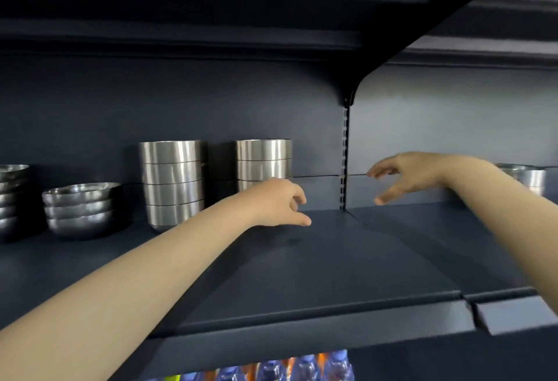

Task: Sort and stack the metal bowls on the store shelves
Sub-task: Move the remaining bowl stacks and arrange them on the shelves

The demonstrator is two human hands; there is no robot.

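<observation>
Left hand (280,202) and right hand (404,175): outstretched over dark blue metal shelf (332,259), fingers loosely spread (holding nothing), beside stacked steel bowls (173,182)

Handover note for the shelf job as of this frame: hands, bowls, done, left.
Left hand: empty, loosely curled, in front of the second straight-sided stack.
Right hand: empty, above the shelf.
Done: cut-off stack, round-bowl stack, tall straight-sided stack stand on the left.
Left: probably the steel bowl behind the right forearm, apart from the stacks.
</observation>
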